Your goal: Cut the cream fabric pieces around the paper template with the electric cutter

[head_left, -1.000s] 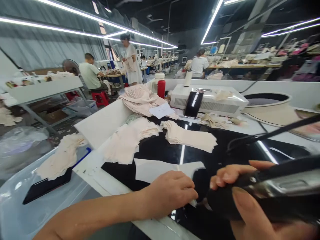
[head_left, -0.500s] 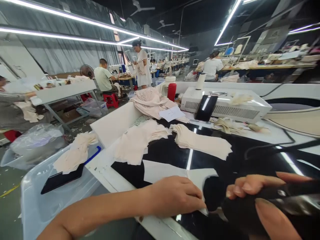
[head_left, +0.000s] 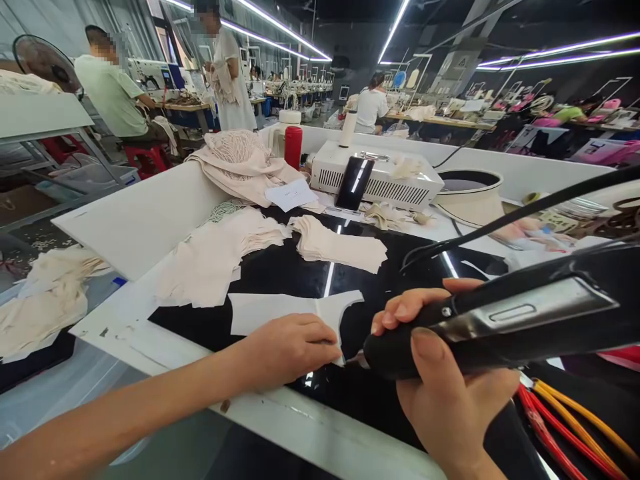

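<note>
My left hand (head_left: pixel 300 347) is closed in a pinch on the lower right corner of a white cut fabric piece (head_left: pixel 273 312) lying on the glossy black tabletop (head_left: pixel 210 327). My right hand (head_left: pixel 445 373) is wrapped around a black corded power tool (head_left: pixel 505 320) with a silver panel. Its small tip points left, close to the fabric corner in my left fingers; whether they touch I cannot tell. Beyond my hands lie a stack of pale fabric pieces (head_left: pixel 340 245) and a larger pale pile (head_left: pixel 205 257).
A white vented box (head_left: pixel 380 173) stands behind, with a phone (head_left: pixel 355 183) leaning on it. Near it are a red bottle (head_left: pixel 293 148) and a paper slip (head_left: pixel 291 195). The tool's cord (head_left: pixel 525 217) crosses the right side. Coloured cables (head_left: pixel 565 420) lie low right. Co-workers sit and stand farther back.
The view has swung right, bringing the tool fully into sight. The tool's tip appears nearer the fabric corner. My left hand keeps its pinch on the fabric.
</note>
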Action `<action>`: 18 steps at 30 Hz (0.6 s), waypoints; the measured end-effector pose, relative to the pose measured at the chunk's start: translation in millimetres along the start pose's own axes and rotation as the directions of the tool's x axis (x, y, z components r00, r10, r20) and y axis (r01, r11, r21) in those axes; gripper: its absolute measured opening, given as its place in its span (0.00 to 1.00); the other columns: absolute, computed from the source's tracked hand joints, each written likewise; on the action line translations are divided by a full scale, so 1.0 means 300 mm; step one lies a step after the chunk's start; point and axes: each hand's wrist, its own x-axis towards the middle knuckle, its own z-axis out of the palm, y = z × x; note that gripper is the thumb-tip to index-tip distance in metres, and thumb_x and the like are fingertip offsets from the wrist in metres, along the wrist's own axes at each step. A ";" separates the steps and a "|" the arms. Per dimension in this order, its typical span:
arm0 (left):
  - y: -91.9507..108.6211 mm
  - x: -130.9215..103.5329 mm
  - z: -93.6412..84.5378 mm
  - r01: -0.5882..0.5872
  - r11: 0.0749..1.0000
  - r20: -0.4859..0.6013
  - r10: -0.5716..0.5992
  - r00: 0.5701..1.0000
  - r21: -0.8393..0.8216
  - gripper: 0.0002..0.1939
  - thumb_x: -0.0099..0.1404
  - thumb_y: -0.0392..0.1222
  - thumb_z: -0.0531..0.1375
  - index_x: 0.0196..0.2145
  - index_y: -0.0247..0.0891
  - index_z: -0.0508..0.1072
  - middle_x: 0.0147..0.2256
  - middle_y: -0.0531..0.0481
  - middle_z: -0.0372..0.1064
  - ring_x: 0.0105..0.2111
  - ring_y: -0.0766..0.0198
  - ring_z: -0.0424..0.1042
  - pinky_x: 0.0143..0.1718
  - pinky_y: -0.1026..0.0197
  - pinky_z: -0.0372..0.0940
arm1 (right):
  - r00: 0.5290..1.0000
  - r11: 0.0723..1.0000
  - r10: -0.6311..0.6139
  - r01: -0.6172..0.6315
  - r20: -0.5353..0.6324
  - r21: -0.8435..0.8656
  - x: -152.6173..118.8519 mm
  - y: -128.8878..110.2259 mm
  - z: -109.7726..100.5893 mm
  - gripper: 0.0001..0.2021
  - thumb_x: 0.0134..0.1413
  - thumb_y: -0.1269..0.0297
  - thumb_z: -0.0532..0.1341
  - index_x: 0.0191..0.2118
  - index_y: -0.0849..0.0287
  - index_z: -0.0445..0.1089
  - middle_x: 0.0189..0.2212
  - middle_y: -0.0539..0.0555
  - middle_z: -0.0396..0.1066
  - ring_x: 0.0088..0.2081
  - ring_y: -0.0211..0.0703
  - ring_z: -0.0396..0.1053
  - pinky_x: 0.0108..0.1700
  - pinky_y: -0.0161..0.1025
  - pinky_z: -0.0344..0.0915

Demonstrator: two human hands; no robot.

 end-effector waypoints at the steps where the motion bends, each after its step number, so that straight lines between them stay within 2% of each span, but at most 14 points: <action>1: 0.000 0.000 -0.001 0.006 1.000 0.004 -0.006 1.000 0.003 0.09 0.77 0.28 0.57 0.49 0.35 0.76 0.46 0.44 0.78 0.46 0.59 0.77 0.52 0.58 0.72 | 1.000 1.000 -0.002 0.002 -0.001 -0.001 0.002 -0.001 0.001 0.19 0.59 0.66 0.74 0.52 0.49 0.70 0.33 0.46 0.75 0.31 0.39 0.74 0.35 0.38 0.76; 10: -0.005 -0.005 0.007 -0.005 1.000 -0.010 0.005 1.000 0.013 0.10 0.76 0.27 0.58 0.49 0.33 0.76 0.46 0.44 0.77 0.45 0.59 0.76 0.53 0.58 0.72 | 0.998 0.999 -0.028 0.025 -0.062 -0.041 0.019 -0.010 -0.001 0.20 0.57 0.62 0.75 0.52 0.49 0.71 0.31 0.46 0.74 0.30 0.41 0.72 0.32 0.40 0.74; 18: -0.003 -0.004 0.003 0.001 1.000 -0.015 -0.001 1.000 -0.004 0.10 0.76 0.28 0.58 0.50 0.33 0.77 0.47 0.44 0.77 0.45 0.59 0.76 0.53 0.58 0.73 | 1.000 1.000 -0.020 0.020 -0.004 -0.007 0.004 -0.005 0.002 0.19 0.59 0.64 0.74 0.53 0.48 0.70 0.33 0.45 0.75 0.30 0.40 0.73 0.32 0.40 0.74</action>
